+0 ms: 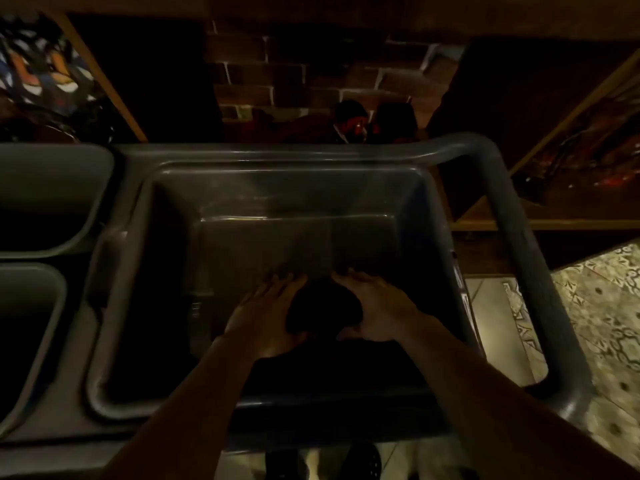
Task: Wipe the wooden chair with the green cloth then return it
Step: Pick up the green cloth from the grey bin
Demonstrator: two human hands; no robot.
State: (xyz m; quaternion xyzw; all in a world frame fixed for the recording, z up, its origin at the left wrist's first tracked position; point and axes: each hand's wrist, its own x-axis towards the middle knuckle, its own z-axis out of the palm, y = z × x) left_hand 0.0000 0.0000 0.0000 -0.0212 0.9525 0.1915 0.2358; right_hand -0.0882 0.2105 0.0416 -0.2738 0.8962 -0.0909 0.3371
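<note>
Where the light is dim, a deep grey tub [173, 258] on a cart holds only a dark bundle [323, 311], presumably the cloth, its colour unreadable. The left hand [268, 315] and right hand [375, 306] cup it from both sides, fingers spread. Two smaller bins [52, 202] beside show dark interiors.

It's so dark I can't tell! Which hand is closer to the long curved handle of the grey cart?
The right hand. It reaches down inside the deep grey plastic tub, on the side toward the long curved grey cart handle. The left hand is beside it, farther from that handle.
</note>
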